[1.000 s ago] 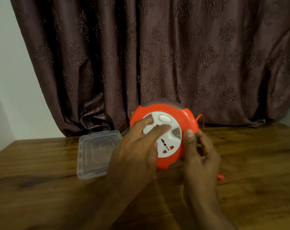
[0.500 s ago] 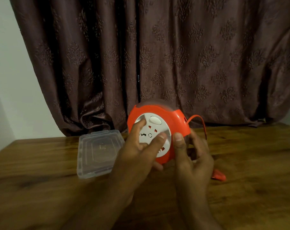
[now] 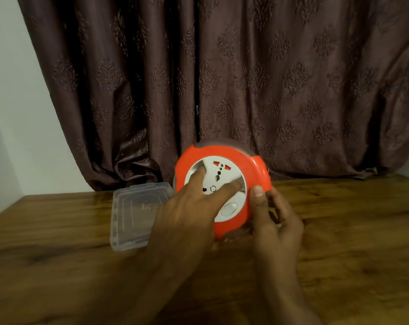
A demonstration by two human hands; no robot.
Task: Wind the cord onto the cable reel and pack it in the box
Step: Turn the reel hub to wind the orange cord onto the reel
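An orange round cable reel point(image 3: 252, 174) with a white socket dial point(image 3: 216, 174) stands tilted on edge on the wooden table point(image 3: 351, 231). My left hand point(image 3: 189, 216) lies across the dial with straight fingers pressed into its recesses. My right hand point(image 3: 273, 219) grips the reel's right rim, thumb on the front edge and fingers curled behind. Only a small stub of orange cord point(image 3: 267, 171) shows at the reel's upper right. A clear plastic box point(image 3: 135, 212) lies flat to the left, partly hidden by my left hand.
A dark patterned curtain point(image 3: 222, 78) hangs right behind the table's far edge. A pale wall point(image 3: 11, 113) stands at the left. Bare wood stretches to the right of the reel and in front of my arms.
The white dial has turned under my left fingers; its oval button went from the top to the lower right. The cord loop and the plug on the table at the right are no longer in sight.
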